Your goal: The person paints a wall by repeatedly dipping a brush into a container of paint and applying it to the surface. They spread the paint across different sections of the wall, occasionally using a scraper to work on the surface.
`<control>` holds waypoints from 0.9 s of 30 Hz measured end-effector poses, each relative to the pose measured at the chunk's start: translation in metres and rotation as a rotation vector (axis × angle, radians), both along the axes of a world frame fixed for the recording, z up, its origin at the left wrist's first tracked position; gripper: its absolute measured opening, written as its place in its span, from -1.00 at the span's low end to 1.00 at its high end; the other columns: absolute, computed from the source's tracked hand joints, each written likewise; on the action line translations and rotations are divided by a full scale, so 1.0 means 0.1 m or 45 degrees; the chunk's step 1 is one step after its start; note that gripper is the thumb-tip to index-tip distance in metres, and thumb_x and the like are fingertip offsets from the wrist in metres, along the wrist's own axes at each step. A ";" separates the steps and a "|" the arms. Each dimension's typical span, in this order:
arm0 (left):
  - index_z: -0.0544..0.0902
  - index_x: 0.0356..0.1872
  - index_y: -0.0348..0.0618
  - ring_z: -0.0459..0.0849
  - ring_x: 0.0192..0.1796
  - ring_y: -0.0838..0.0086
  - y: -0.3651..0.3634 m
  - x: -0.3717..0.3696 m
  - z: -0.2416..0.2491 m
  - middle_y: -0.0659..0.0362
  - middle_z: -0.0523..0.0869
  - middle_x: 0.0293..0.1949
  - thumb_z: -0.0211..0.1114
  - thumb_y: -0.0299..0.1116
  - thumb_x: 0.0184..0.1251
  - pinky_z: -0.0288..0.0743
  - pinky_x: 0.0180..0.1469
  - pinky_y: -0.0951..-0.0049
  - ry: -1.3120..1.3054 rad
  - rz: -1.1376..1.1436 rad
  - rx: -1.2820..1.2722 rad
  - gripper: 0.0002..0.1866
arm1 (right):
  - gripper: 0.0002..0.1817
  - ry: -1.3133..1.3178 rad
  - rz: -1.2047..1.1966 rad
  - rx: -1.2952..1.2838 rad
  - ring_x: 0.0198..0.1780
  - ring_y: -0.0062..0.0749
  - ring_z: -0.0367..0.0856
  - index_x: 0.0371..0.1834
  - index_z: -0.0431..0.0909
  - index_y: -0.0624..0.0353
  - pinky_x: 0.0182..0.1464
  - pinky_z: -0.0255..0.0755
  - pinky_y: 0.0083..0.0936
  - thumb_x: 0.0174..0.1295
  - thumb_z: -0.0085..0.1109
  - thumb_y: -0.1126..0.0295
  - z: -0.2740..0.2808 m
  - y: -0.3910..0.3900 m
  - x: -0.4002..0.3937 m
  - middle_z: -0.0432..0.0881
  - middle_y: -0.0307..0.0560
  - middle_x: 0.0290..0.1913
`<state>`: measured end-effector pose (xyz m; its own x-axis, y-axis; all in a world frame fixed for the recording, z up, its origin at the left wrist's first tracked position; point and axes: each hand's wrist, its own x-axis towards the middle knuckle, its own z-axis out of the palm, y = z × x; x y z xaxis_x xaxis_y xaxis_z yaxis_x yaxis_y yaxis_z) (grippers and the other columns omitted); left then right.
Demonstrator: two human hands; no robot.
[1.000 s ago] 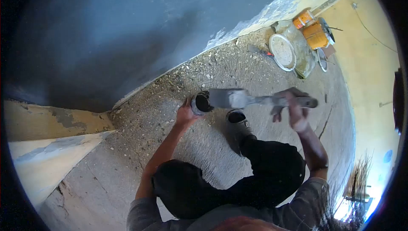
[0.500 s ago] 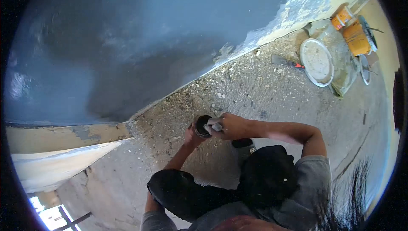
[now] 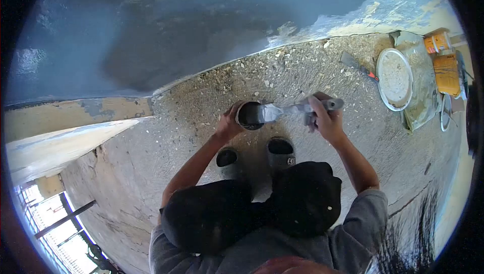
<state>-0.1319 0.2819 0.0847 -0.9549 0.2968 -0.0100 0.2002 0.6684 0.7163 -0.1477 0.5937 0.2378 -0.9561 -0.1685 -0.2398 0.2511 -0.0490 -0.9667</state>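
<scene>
My left hand (image 3: pixel 230 121) is wrapped round the side of a small round paint pot (image 3: pixel 245 125), its dark inside facing up at me. In my right hand (image 3: pixel 326 122) is a paintbrush (image 3: pixel 295 109), gripped by its grey-smeared handle. The brush lies roughly level, pointing left, and its bristle end overlaps the pot's mouth. Both hands are above the rough floor, in front of my grey clogs (image 3: pixel 280 154) and black-clad knees.
A wall (image 3: pixel 201 26) painted grey-blue rises ahead, peeling at the right. Paint chips litter the floor (image 3: pixel 322 148) along its base. To the right lie a scraper (image 3: pixel 359 66), a round white lid (image 3: pixel 395 79), a sheet (image 3: pixel 421 92) and orange buckets (image 3: pixel 446 74).
My right hand has moved right, away from the pot, and the brush now shows stretched out sideways. The view has shifted, bringing both clogs into sight.
</scene>
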 end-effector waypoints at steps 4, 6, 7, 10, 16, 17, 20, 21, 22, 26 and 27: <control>0.40 0.28 -0.05 0.66 0.10 -0.06 -0.01 -0.06 -0.02 -0.05 0.63 0.13 0.65 -0.27 -0.19 0.64 0.06 0.07 0.094 -0.062 0.065 -0.11 | -0.66 -0.019 -0.155 0.057 -0.70 -0.59 0.46 -0.25 0.59 0.31 -0.71 0.29 -0.60 0.49 0.00 0.22 0.22 0.15 0.23 0.57 -0.12 -0.60; 0.40 0.28 -0.06 0.66 0.09 -0.07 -0.02 -0.08 0.01 -0.05 0.63 0.13 0.65 -0.28 -0.20 0.64 0.05 0.06 0.038 -0.080 0.072 -0.11 | -0.64 -0.037 -0.206 0.099 -0.69 -0.55 0.47 -0.25 0.57 0.33 -0.72 0.28 -0.60 0.49 -0.01 0.21 0.36 0.19 0.30 0.57 -0.09 -0.58; 0.40 0.27 -0.06 0.66 0.09 -0.07 -0.04 -0.12 0.03 -0.06 0.63 0.13 0.65 -0.29 -0.21 0.64 0.04 0.05 -0.001 -0.101 0.053 -0.11 | -0.64 -0.033 -0.210 0.117 -0.69 -0.55 0.47 -0.25 0.57 0.33 -0.72 0.28 -0.60 0.49 -0.01 0.21 0.39 0.20 0.33 0.57 -0.09 -0.58; 0.40 0.27 -0.07 0.66 0.08 -0.08 -0.06 -0.20 -0.01 -0.07 0.62 0.13 0.66 -0.31 -0.26 0.64 0.03 0.04 0.054 -0.190 0.135 -0.08 | -0.67 -0.001 -0.320 0.195 -0.70 -0.53 0.47 -0.29 0.55 0.34 -0.74 0.27 -0.59 0.50 -0.06 0.29 0.47 0.24 0.42 0.56 -0.06 -0.58; 0.41 0.26 -0.11 0.68 0.05 -0.06 -0.13 -0.25 -0.17 -0.07 0.65 0.09 0.70 -0.30 -0.33 0.65 0.02 0.06 0.081 -0.207 0.225 -0.04 | -0.68 0.093 -0.534 0.237 -0.72 -0.47 0.48 -0.31 0.52 0.34 -0.80 0.26 -0.58 0.47 -0.08 0.29 0.56 0.36 0.46 0.56 -0.03 -0.56; 0.41 0.26 -0.11 0.68 0.05 -0.06 -0.14 -0.25 -0.18 -0.07 0.65 0.09 0.70 -0.30 -0.33 0.65 0.02 0.06 0.085 -0.203 0.235 -0.04 | -0.68 0.082 -0.627 0.185 -0.73 -0.45 0.48 -0.30 0.52 0.33 -0.81 0.26 -0.57 0.46 -0.08 0.28 0.58 0.38 0.44 0.55 -0.02 -0.56; 0.43 0.25 -0.13 0.72 0.01 -0.01 -0.13 -0.24 -0.10 -0.08 0.69 0.04 0.72 -0.26 -0.33 0.67 0.03 0.11 0.056 -0.125 0.208 -0.04 | -0.71 0.112 -0.782 0.103 -0.71 -0.41 0.50 -0.27 0.50 0.28 -0.80 0.26 -0.55 0.43 -0.07 0.26 0.43 0.44 0.31 0.54 -0.04 -0.56; 0.43 0.25 -0.14 0.74 -0.01 0.02 -0.12 -0.23 -0.10 -0.07 0.70 0.02 0.73 -0.25 -0.33 0.68 0.03 0.12 0.009 -0.084 0.232 -0.04 | -0.72 0.134 -0.869 -0.011 -0.70 -0.40 0.50 -0.26 0.49 0.26 -0.79 0.27 -0.54 0.43 -0.07 0.26 0.33 0.46 0.27 0.54 -0.04 -0.56; 0.44 0.24 -0.14 0.76 -0.03 0.05 -0.11 -0.22 -0.08 -0.05 0.72 0.01 0.74 -0.24 -0.34 0.68 0.03 0.14 -0.040 -0.046 0.254 -0.04 | -0.74 0.181 -0.794 -0.020 -0.69 -0.36 0.50 -0.25 0.46 0.25 -0.74 0.32 -0.49 0.42 -0.08 0.26 0.22 0.49 0.24 0.55 -0.02 -0.53; 0.43 0.25 -0.13 0.74 0.03 0.09 -0.06 -0.18 -0.04 -0.04 0.71 0.04 0.74 -0.24 -0.35 0.66 0.10 0.14 0.047 0.024 0.221 -0.03 | -0.77 0.215 -0.891 -0.230 -0.67 -0.29 0.51 -0.23 0.44 0.22 -0.65 0.39 -0.39 0.41 -0.07 0.27 -0.38 0.27 -0.02 0.58 0.02 -0.53; 0.42 0.27 -0.12 0.72 0.07 0.07 -0.07 -0.17 -0.11 -0.02 0.70 0.06 0.74 -0.24 -0.35 0.64 0.12 0.12 0.034 0.011 0.237 -0.02 | -0.79 0.224 -0.885 -0.270 -0.64 -0.28 0.54 -0.23 0.44 0.20 -0.61 0.41 -0.37 0.40 -0.07 0.28 -0.48 0.17 -0.10 0.60 0.04 -0.51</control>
<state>-0.1489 0.2746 0.0738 -0.9565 0.2832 0.0699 0.2160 0.5267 0.8221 -0.1573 0.6107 0.1903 -0.8802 0.4632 -0.1034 -0.0632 -0.3302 -0.9418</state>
